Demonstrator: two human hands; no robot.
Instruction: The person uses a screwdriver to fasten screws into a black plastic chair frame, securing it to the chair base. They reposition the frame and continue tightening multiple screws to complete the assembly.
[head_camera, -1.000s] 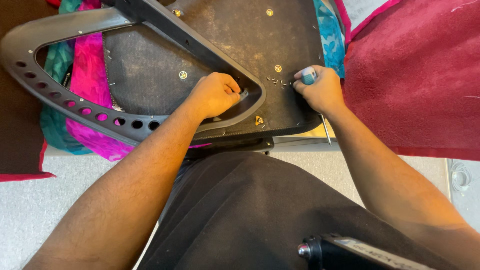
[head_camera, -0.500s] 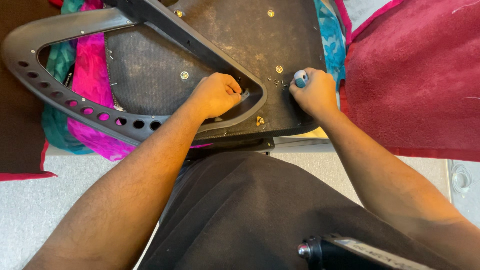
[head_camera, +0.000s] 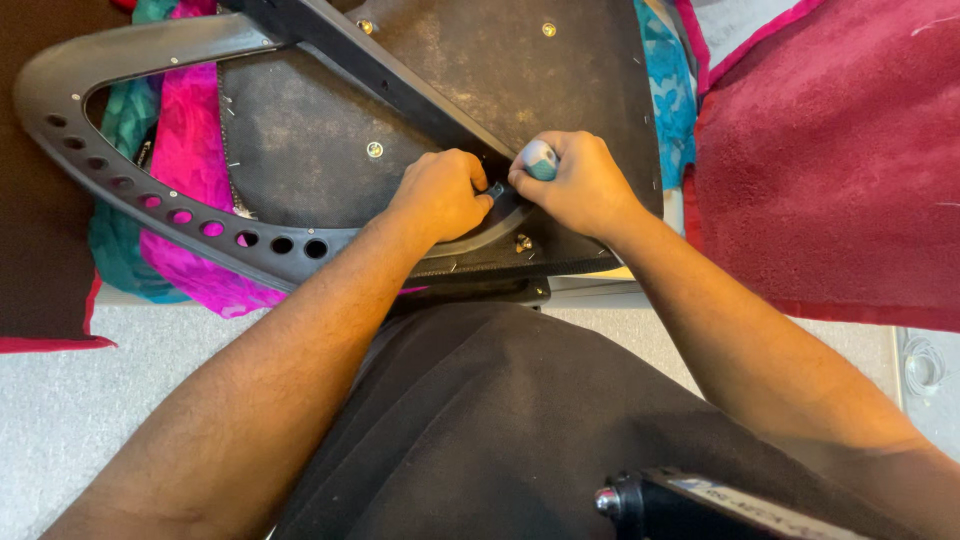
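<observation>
Two bare hands met over the dark fibre underside of an upturned chair seat (head_camera: 300, 150), which lay flat and was cut off by the top edge of the view. Left hand (head_camera: 440, 195) was curled nearly closed, its fingertips pinching at a small dark part just beside the tool; what exactly it held could not be made out. Right hand (head_camera: 580, 180) was wrapped in a full fist around the pale blue-and-white rounded handle of a screwdriver (head_camera: 540, 158), only the handle's top showing, the shaft and tip hidden beneath the fingers. Both hands touched or nearly touched at that point, close to the seat's near edge.

A grey plastic looped armrest with a row of round holes (head_camera: 180, 215) curved across the seat's left side. Three brass-coloured screw heads showed on the seat, one (head_camera: 374, 150) just left of the left hand. A small brass fitting (head_camera: 522, 242) lay below the hands. Pink and teal patterned cloth (head_camera: 190, 160) showed through the armrest loop, mostly covered. A dark red towel (head_camera: 840, 170) lay to the right, partly out of view. A black object with a metal stud (head_camera: 690, 505) sat at the bottom edge, unidentifiable.
</observation>
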